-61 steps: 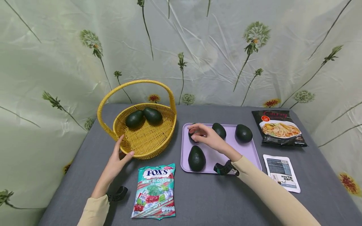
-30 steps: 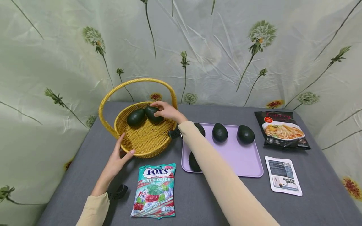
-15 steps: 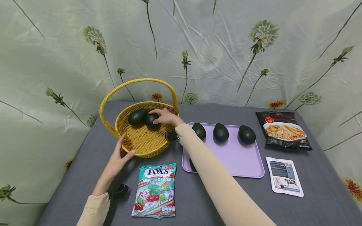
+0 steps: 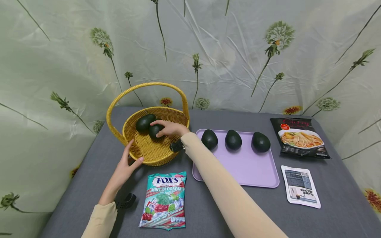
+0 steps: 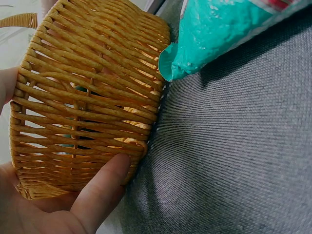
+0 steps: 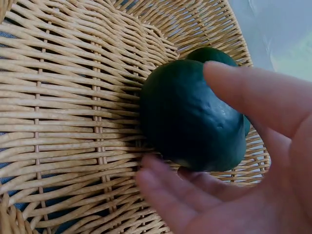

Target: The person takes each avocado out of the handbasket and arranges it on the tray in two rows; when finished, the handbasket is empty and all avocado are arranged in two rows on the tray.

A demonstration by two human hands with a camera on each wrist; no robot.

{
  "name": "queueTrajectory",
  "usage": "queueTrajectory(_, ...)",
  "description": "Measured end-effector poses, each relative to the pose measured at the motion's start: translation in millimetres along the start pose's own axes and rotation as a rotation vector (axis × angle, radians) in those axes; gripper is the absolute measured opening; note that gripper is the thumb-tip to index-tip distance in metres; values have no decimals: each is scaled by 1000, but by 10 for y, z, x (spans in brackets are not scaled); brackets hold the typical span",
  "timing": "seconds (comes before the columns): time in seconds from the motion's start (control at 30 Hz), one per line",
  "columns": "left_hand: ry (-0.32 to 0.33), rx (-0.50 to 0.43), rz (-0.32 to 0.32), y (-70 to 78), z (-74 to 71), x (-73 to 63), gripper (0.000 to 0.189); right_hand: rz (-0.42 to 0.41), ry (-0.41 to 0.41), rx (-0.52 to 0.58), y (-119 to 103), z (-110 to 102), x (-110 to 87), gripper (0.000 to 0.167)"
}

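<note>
One avocado [image 4: 153,131] lies leftward, gripped by the right hand [image 4: 171,128]. The spread left hand [image 4: 124,167] touches the basket [image 4: 151,151].

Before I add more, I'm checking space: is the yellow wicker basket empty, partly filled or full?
Partly filled: two avocados lie in the yellow wicker basket, and bare woven floor shows in front of them.

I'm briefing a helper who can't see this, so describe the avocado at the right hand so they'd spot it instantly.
Find the yellow wicker basket with the tall arched handle, left of the lilac tray. Two dark green avocados show inside. Yours is the avocado nearer the tray, with the right hand curled round it; no hand touches its neighbour.
</note>
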State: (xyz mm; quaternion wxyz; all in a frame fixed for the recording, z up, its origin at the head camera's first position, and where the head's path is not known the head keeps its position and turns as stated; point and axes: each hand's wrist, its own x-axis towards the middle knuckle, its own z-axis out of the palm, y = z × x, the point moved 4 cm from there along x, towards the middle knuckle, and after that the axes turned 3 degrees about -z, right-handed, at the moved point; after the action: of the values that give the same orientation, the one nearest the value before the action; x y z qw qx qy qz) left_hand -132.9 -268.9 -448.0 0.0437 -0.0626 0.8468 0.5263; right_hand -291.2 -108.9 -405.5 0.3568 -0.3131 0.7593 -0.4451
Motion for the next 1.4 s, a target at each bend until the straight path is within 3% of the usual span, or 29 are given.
queueTrajectory(0.2, -2, -3, 13, 8, 21, 11, 81, -53, 79, 43, -22, -93, -71, 43)
queueTrajectory(0.33, 0, -4, 14, 9, 30, 13, 81, -124, 65, 52, -66, -200, -193, 36)
queueTrajectory(0.5, 4, -3, 10, 14, 41, 20, 81, -206, 8, 52, -100, -333, -473, 40)
queueTrajectory(0.67, 4, 4, 7, 33, 52, 25, 81, -254, 49, 98, -70, -502, -885, 44)
queueTrajectory(0.87, -10, -7, 6, 45, 46, -6, 81, -239, 135, 94, 90, -686, -1484, 44)
queueTrajectory(1.13, -6, 5, 4, 64, 21, -28, 82, -148, 249, 54, 499, -804, -2244, 47)
queueTrajectory(1.4, -1, 23, -3, 61, 8, -34, 82, -60, 336, 59, 893, -759, -2771, 45)
